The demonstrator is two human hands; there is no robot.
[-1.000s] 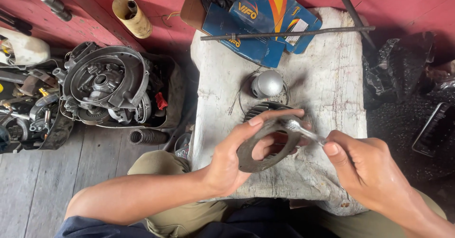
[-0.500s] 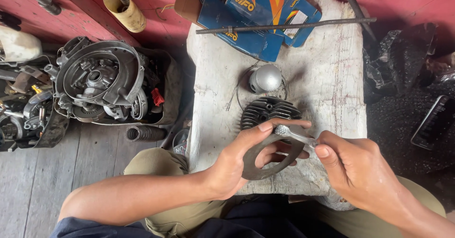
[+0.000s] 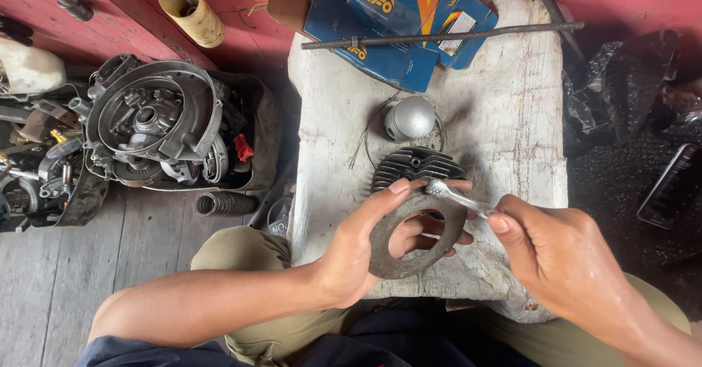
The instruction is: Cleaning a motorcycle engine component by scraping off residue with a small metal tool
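At lower centre of the frame my left hand (image 3: pixel 358 254) grips a flat grey ring (image 3: pixel 409 254) while my right hand (image 3: pixel 563 257) pinches a small metal tool (image 3: pixel 457 197) against its upper rim.

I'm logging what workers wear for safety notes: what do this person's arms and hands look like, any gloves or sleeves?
No gloves: the left hand and right hand are bare, as are both forearms. No watch, rings or bands show. A dark blue sleeve edge appears at the left upper arm.

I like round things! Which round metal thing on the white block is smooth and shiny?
The silver dome, lying beyond the hands. The dark finned disc beside it is ribbed and dull, and the flat ring in the left hand has a hole.
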